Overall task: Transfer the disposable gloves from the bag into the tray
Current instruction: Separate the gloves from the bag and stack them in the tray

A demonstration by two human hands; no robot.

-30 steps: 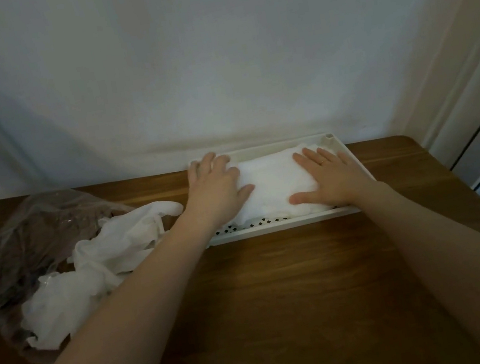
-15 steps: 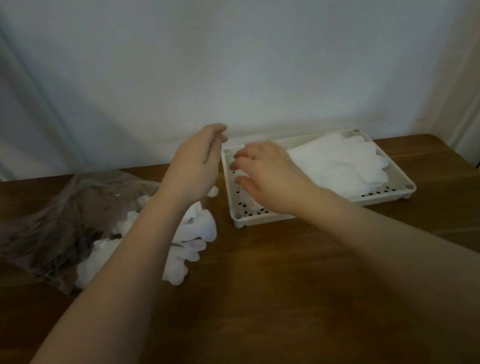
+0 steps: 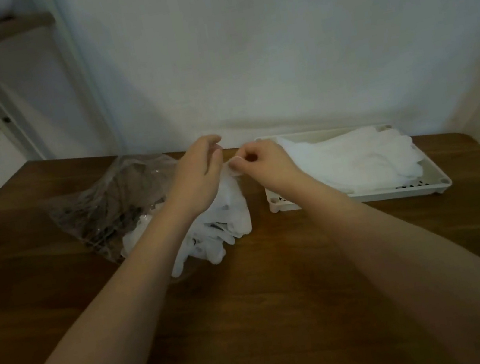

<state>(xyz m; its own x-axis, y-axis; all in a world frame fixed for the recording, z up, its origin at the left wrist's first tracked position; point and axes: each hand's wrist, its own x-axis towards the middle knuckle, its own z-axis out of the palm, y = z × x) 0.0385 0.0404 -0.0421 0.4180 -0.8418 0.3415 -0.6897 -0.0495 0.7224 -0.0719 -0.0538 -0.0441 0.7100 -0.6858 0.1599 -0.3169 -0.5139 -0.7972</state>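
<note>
Pinching one glove (image 3: 233, 205) — right hand (image 3: 256, 161); left hand (image 3: 199, 176) grip unclear; one tray (image 3: 435, 177), one bag (image 3: 114, 199).

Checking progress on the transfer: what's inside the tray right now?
A flat stack of white gloves fills most of the tray. The stack covers most of its perforated floor; the count cannot be told.

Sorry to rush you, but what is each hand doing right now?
Left hand: fingers curled at the glove's top edge; grip cannot be told.
Right hand: pinching that glove.
</note>
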